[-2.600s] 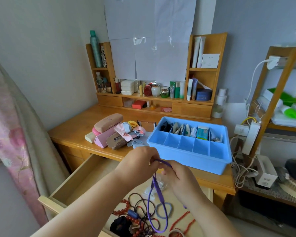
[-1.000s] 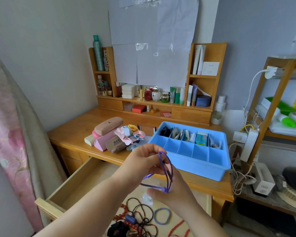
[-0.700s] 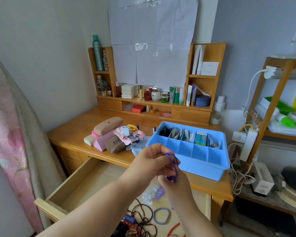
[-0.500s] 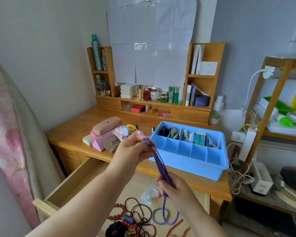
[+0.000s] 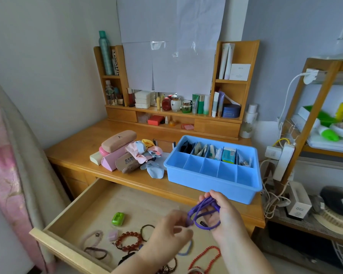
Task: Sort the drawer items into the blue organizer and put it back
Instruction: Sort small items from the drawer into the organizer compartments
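Note:
A purple cord [image 5: 203,213], coiled into loops, lies in my right hand [image 5: 223,216], which is closed around it just below the desk edge. My left hand [image 5: 171,231] is blurred, fingers pinching the coil's left end above the open drawer [image 5: 71,210]. The blue organizer [image 5: 212,182] stands on the desk to the upper right of both hands; its back row holds packets and small boxes, its front row looks empty. In the drawer lie a green clip [image 5: 118,218], a red bead bracelet [image 5: 128,241], dark bracelets, hair ties and a red bead string [image 5: 205,257].
Glasses cases [image 5: 118,142] and cloth scrunchies [image 5: 145,151] are piled on the desk left of the organizer. A shelf unit with bottles and jars [image 5: 175,103] runs along the back. A wooden rack with cables and a power strip [image 5: 282,163] stands at the right. A pink curtain [image 5: 6,175] hangs left.
The stretched purple cord is now gathered into a coil in my right hand. Both hands have dropped lower and to the right, uncovering more of the drawer's contents.

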The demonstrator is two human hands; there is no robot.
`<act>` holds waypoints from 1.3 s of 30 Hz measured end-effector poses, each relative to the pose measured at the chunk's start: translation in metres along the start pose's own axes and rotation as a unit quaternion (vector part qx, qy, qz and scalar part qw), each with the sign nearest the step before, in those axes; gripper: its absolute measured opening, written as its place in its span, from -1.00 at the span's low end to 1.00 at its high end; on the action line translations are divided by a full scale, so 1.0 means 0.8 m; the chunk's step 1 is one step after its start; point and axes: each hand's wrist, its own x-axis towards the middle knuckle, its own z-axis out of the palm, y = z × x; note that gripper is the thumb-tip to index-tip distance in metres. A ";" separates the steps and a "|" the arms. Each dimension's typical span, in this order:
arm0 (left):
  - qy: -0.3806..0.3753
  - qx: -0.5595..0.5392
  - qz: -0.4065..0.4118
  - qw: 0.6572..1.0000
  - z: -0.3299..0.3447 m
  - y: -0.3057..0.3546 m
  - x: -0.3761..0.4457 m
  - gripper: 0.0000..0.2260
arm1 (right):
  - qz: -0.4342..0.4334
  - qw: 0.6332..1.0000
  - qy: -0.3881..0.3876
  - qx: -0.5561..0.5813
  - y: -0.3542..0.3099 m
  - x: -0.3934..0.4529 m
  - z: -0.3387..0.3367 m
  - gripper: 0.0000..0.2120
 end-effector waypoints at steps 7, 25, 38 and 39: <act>-0.026 0.092 0.200 0.975 0.022 0.029 0.039 -0.32 | 0.030 0.997 0.041 -0.054 -0.024 0.008 0.004 -0.89; -0.047 0.348 0.470 0.810 0.078 0.103 0.207 -0.86 | 0.006 0.993 0.057 -0.103 -0.168 0.120 -0.009 -0.81; -0.142 0.485 0.347 0.790 0.119 0.073 0.271 -0.77 | -0.175 0.742 0.011 -0.646 -0.199 0.166 -0.010 -0.64; -0.140 0.509 0.340 0.778 0.122 0.078 0.275 -0.80 | -0.203 0.774 0.012 -0.599 -0.201 0.163 -0.018 -0.71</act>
